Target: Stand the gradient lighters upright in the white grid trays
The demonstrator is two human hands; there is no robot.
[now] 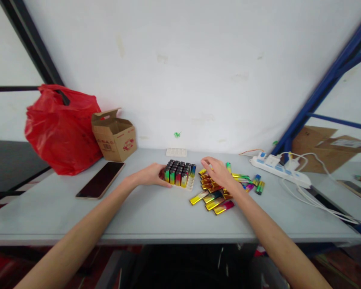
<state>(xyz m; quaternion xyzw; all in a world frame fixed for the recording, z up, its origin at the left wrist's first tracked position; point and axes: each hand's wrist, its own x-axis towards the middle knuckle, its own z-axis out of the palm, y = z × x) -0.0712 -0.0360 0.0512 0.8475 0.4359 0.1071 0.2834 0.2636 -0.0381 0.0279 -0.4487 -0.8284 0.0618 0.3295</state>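
Note:
Slim metallic-coloured lighters with black tops stand upright in rows in a white holder tray. The tray's right end shows bare holes, with one blue-and-yellow lighter standing there. My left hand is curved round the tray's left end, thumb at the front and fingers behind. Just right of the tray, my right hand hangs over a pile of loose lighters, mostly gold, with its fingers curled in. Whether anything is between those fingers is hidden.
A second white tray lies by the wall. At left are a phone, an open cardboard box and a red plastic bag. A power strip with plugs and white cables lies at right, beside a blue metal frame.

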